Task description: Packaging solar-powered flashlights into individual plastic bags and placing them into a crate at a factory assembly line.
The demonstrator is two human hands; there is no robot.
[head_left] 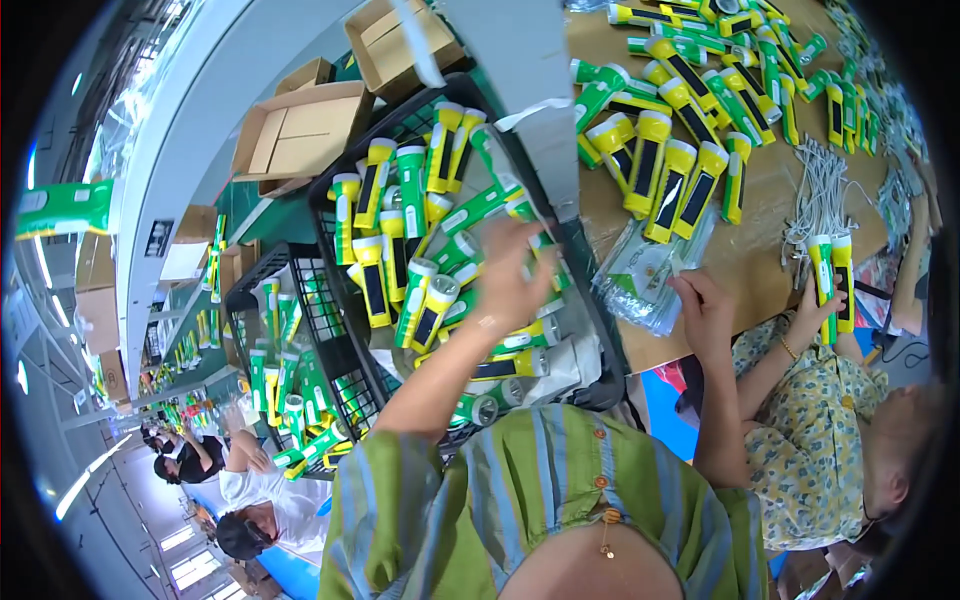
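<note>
My left hand (515, 275) reaches over a black plastic crate (335, 310). Motion smears its fingers, so I cannot make out whether they hold anything. Under and around it lie green and yellow flashlights (370, 280), piled at various angles, with dark panels on their yellow sides. At the table's near edge my right hand (705, 310) is closed in a pinch at the edge of a clear plastic bag (650, 275). That bag lies on a flat stack of similar bags. Just beyond the stack, several flashlights (665, 190) lie side by side.
More flashlights (700, 70) heap the brown table (760, 270) at the back. White cables (820, 190) lie bundled at right, beside a co-worker's hand (825, 305) holding two flashlights. Cardboard boxes (300, 130) stand behind the crate. A second crate (320, 300) stands left; other people work farther off.
</note>
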